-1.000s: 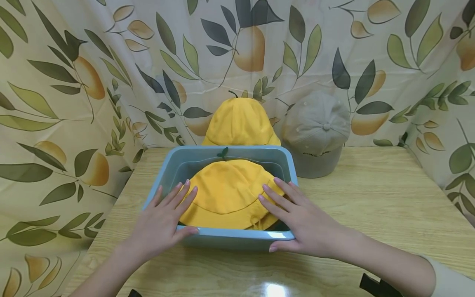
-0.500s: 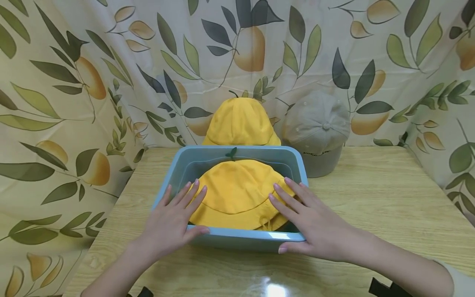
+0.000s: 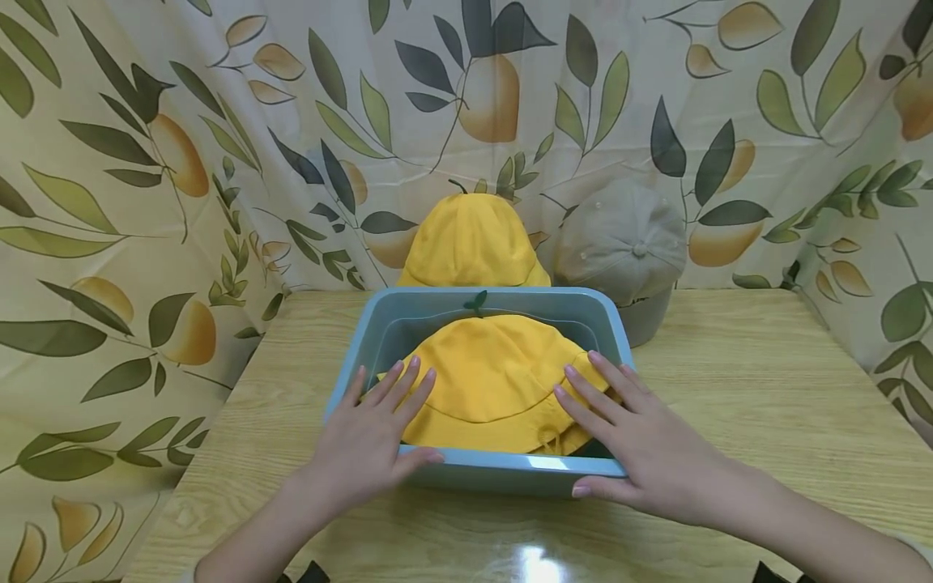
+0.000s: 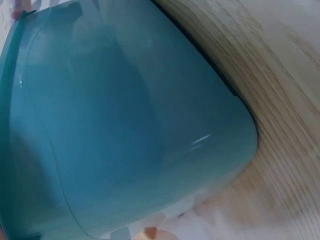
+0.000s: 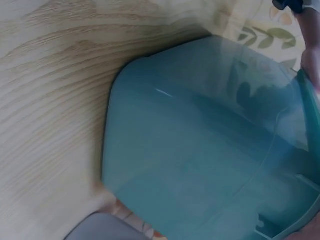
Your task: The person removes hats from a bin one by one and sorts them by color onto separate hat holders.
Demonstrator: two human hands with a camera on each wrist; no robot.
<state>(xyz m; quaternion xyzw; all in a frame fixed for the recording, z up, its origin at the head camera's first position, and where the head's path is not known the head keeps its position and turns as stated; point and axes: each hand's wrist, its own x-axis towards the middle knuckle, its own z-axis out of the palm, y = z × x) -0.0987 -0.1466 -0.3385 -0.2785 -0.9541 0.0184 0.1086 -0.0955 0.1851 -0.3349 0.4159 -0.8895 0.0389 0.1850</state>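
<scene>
A blue plastic bin (image 3: pixel 510 462) stands on the wooden table with a yellow bucket hat (image 3: pixel 488 364) inside, a green sprout on its crown. My left hand (image 3: pixel 370 437) lies over the bin's front left corner, fingers spread and straight, thumb along the front rim. At the front right corner rests my right hand (image 3: pixel 649 449), its fingers also straight over the rim by the hat's brim, thumb against the front wall. In the left wrist view the bin's outer wall (image 4: pixel 110 120) fills most of the picture; the right wrist view shows the opposite side wall (image 5: pixel 200 145).
Behind the bin sits another yellow hat (image 3: pixel 470 239), its lower part hidden. A grey baseball cap (image 3: pixel 627 235) stands at the back, right of it, partly covered by the bin's corner. A leaf-patterned curtain (image 3: pixel 291 121) hangs around the wooden table (image 3: pixel 758 380).
The bin with the yellow hat in it has slid to the right together with both hands, and now overlaps more of the grey cap. The hat behind and the cap have stayed put.
</scene>
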